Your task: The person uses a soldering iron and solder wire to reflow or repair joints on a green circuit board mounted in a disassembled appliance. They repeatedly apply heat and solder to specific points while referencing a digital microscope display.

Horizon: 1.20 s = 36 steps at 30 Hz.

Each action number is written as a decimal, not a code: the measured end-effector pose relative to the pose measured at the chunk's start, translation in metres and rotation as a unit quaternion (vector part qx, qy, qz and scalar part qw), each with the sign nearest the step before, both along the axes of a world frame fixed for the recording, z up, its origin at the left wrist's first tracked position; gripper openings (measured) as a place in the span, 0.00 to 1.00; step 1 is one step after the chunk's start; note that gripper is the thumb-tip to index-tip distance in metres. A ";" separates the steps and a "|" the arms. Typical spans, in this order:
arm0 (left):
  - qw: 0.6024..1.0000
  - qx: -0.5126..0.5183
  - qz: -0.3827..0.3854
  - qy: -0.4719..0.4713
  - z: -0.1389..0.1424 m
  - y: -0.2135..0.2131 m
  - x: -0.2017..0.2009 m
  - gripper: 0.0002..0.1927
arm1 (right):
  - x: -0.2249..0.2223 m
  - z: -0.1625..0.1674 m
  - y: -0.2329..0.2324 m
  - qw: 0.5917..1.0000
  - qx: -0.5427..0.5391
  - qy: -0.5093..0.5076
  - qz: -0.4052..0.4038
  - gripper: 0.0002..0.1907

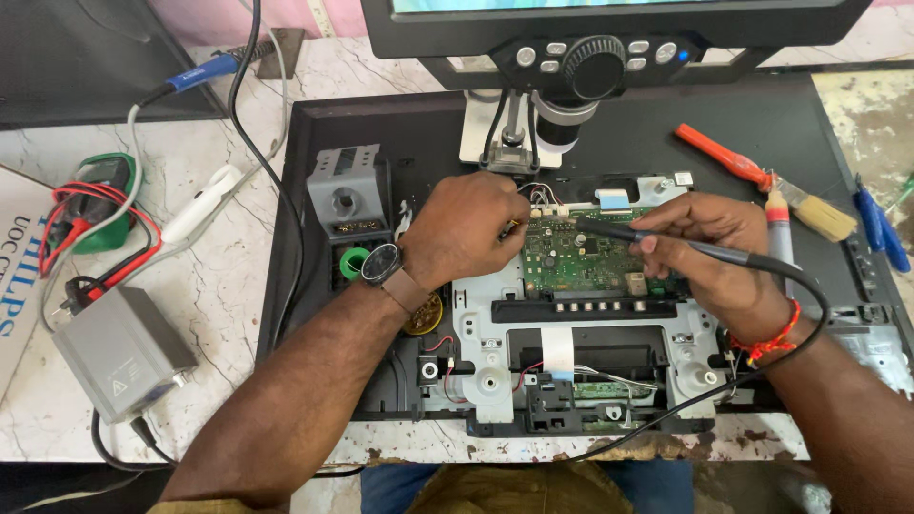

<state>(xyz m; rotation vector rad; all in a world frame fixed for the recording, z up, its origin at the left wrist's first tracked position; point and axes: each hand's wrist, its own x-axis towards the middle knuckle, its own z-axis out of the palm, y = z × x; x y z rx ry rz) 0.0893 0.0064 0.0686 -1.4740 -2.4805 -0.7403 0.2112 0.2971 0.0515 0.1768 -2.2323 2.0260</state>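
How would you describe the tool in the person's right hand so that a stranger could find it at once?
Start at the black mat under the opened grey device, then find the green circuit board at its centre. The right hand holds a slim black soldering iron over that board. Unlike the orange screwdriver and brush nearby, it trails a black cable.

The circuit board point(581, 259) is glossy green with tiny shiny metal parts. It sits in a dull grey metal frame point(476, 328). The mat point(762, 114) looks matt black. The table point(219, 276) is smooth veined marble, chipped and rough at its front edge.
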 end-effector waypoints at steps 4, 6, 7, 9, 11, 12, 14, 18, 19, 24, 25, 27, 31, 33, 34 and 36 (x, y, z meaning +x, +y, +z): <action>1.000 0.025 0.001 0.007 0.001 -0.001 0.002 0.06 | 0.001 -0.002 0.002 1.000 0.003 -0.009 -0.002 0.10; 0.999 0.040 -0.003 0.021 0.004 -0.001 0.004 0.06 | 0.000 0.001 0.002 1.000 0.006 -0.013 -0.006 0.10; 0.999 0.030 0.004 0.019 0.006 -0.001 0.003 0.06 | 0.000 0.003 0.001 1.000 0.007 -0.014 -0.008 0.10; 1.000 0.008 0.019 0.007 0.008 0.000 0.004 0.06 | -0.001 0.005 -0.001 1.000 0.004 -0.015 -0.011 0.10; 0.999 0.001 0.028 0.014 0.009 0.000 0.005 0.06 | -0.001 0.007 -0.003 1.000 -0.006 -0.016 -0.012 0.10; 0.999 -0.002 0.033 0.015 0.009 0.000 0.006 0.07 | 0.000 0.008 -0.003 1.000 -0.010 -0.012 -0.009 0.10; 0.999 0.000 0.033 0.012 0.009 -0.001 0.007 0.06 | 0.001 0.009 -0.004 1.000 -0.019 -0.006 -0.004 0.10; 1.000 -0.002 0.030 -0.003 0.009 -0.002 0.007 0.06 | 0.001 0.011 -0.006 1.000 -0.014 -0.002 -0.001 0.11; 1.000 0.005 0.028 -0.004 0.009 -0.002 0.008 0.06 | 0.001 0.012 -0.007 1.000 -0.016 0.000 0.002 0.11; 0.999 0.031 0.020 -0.001 0.009 -0.003 0.010 0.07 | 0.001 0.017 -0.010 1.000 -0.010 -0.020 -0.013 0.11; 0.999 0.027 0.018 -0.001 0.009 -0.003 0.010 0.07 | 0.000 0.018 -0.011 1.000 -0.015 -0.018 -0.007 0.11; 1.000 0.018 0.014 -0.001 0.010 -0.004 0.010 0.07 | 0.000 0.019 -0.012 1.000 -0.018 -0.012 -0.001 0.11; 1.000 0.006 0.011 -0.006 0.011 -0.002 0.012 0.08 | 0.001 0.020 -0.012 1.000 -0.013 -0.006 0.004 0.11; 1.000 0.002 0.018 -0.020 0.011 -0.001 0.014 0.08 | 0.001 0.021 -0.012 1.000 -0.008 -0.008 0.002 0.11; 1.000 0.012 0.011 -0.014 0.012 -0.001 0.014 0.08 | 0.002 0.021 -0.012 1.000 -0.003 -0.010 -0.001 0.10; 0.999 0.032 -0.002 -0.002 0.012 -0.001 0.016 0.08 | 0.002 0.021 -0.013 1.000 0.003 -0.013 -0.008 0.10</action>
